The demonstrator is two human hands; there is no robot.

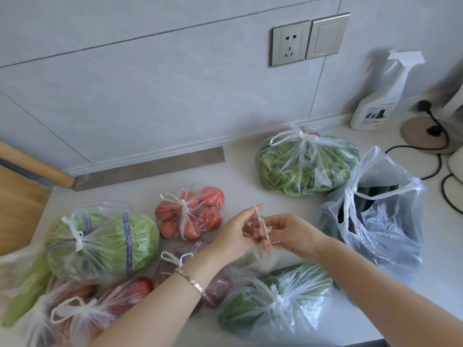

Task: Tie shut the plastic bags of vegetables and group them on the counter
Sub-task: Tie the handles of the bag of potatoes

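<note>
Two hands work on the thin handles of a small bag.

Left of the tomato bag [190, 214] lies the tied cabbage bag [100, 244]; just right of the tomato bag the left hand [235, 232] holds the handle strip [263, 226], which is looped over one finger; the right hand [288, 234] pinches the same strip; the small bag [250, 257] sits under them, below and right of the tomato bag; its plastic looks thin, soft and slippery, so hold the handles close to the knot and pull gently; farther right of the tomato bag is a greens bag [305, 166], tied; an open bag [375, 216] of dark veggies looks not tied yet; a spray bottle [375, 96] stands far right, out of the way.
</note>
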